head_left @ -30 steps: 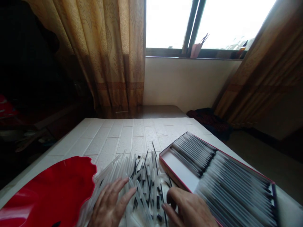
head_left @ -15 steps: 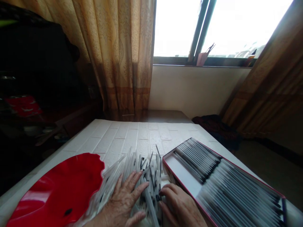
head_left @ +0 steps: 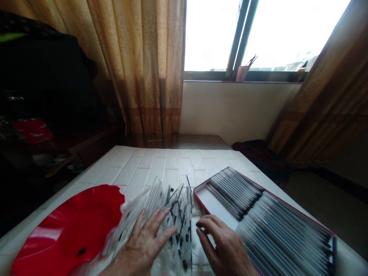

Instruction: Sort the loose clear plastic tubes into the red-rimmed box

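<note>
Hands — left hand (head_left: 143,245), right hand (head_left: 225,249) — on one pen pile (head_left: 169,214).

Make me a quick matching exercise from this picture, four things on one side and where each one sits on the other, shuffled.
Things:
1. red dish
2. loose pile of pen parts
3. flat box of pens
4. left hand

Places:
A. right side of the table
B. flat on the loose pile
C. left side of the table
D. between dish and box

Pairs: 1-C, 2-D, 3-A, 4-B
</note>
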### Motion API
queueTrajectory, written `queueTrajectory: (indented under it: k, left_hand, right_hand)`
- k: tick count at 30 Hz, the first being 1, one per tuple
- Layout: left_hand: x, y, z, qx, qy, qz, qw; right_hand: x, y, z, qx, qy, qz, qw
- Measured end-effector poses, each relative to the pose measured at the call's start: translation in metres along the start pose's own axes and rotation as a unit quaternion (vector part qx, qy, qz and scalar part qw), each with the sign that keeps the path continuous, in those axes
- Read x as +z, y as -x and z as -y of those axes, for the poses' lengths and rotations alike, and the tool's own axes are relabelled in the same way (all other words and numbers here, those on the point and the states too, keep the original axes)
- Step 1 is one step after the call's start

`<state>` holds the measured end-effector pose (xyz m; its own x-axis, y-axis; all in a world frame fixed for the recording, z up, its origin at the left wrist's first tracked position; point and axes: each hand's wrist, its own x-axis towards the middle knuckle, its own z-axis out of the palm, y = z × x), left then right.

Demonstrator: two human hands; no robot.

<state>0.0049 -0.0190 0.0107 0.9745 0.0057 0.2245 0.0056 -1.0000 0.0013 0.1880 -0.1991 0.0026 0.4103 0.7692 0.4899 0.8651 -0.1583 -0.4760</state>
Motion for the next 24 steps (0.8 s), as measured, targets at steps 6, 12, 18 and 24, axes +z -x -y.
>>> queueTrajectory:
  k: [6,12,18,24]
  left_hand:
    - [0.03,0.007,-0.023,-0.022,-0.058,-0.065,0.996]
    - [0.025,0.007,0.013,-0.044,-0.048,-0.083,0.994]
    - [0.035,-0.004,0.022,-0.065,-0.011,-0.062,0.996]
    - [0.032,-0.024,0.007,-0.012,0.043,-0.033,0.998]
  right_hand:
    - [0.011,0.005,0.002,-0.024,-0.015,0.04,0.999]
    - [0.01,0.005,0.002,-0.035,-0.025,0.048,0.998]
    - [0.01,0.006,0.001,-0.022,0.025,0.062,0.998]
    - [0.014,0.007,-0.002,-0.025,0.036,0.053,0.998]
